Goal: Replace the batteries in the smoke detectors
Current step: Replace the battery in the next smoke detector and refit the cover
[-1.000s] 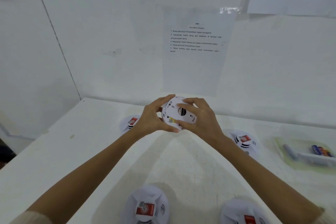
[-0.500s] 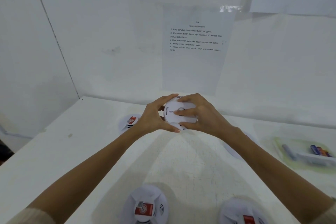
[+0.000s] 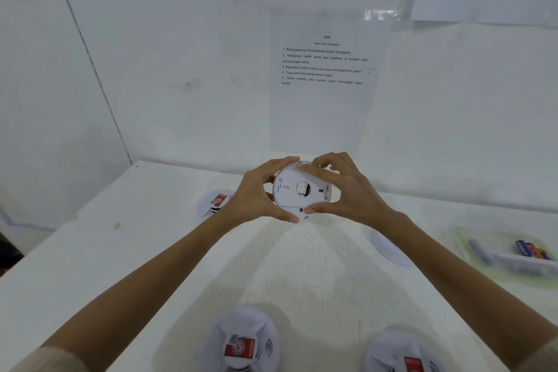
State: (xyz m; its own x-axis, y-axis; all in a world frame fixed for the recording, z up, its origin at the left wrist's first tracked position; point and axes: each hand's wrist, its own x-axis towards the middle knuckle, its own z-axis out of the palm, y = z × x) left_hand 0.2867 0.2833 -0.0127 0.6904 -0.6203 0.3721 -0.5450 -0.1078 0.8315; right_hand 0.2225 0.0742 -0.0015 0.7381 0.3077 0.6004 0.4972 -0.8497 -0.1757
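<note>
A: Where are the hands?
B: Both are on one thing. The left hand [image 3: 256, 193] and the right hand [image 3: 347, 190] clamp a white smoke detector [image 3: 297, 190] between them, lifted above the table [image 3: 90, 251] toward its far edge. Fingers curl over the rim on top and thumbs press it from below.
A: Which side shows?
B: Its flat back faces the camera, with a round opening near the middle. I cannot tell whether a battery sits inside.
A: And around it?
B: A second detector [image 3: 216, 202] with a red label lies toward the far left corner, just beyond the left wrist. A third detector [image 3: 389, 248] shows only as a white rim under the right forearm. At the near edge stand the near-middle detector [image 3: 241, 341] and the near-right detector [image 3: 404, 353], both red-labelled and cut by the frame.
A: Batteries?
B: In a pale green tray [image 3: 471, 235] at the right edge: a grey battery [image 3: 480, 251] at its left, and blue-and-orange batteries [image 3: 531, 249] further right.
A: The wall?
B: A printed instruction sheet [image 3: 326, 69] is taped above the far edge
</note>
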